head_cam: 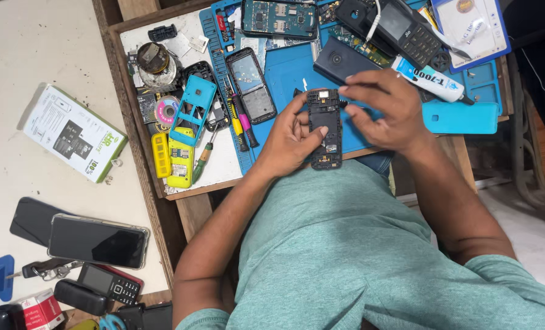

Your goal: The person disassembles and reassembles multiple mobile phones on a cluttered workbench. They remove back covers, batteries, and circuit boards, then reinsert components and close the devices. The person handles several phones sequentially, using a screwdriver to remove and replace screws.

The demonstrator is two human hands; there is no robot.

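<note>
Phone chassis point(324, 129) runs long axis top-to-bottom in view, left hand point(291, 140) clamped along its left edge, right hand point(385, 110) fingertips pinching its upper right corner.

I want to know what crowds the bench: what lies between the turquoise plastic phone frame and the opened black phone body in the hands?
In the head view, a black-rimmed phone front housing and red-and-yellow-handled screwdrivers lie between the turquoise frame and the black phone body.

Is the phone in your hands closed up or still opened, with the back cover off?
Opened. The phone body, held between left hand and right hand, shows bare internal parts and an empty frame, no cover.
</note>
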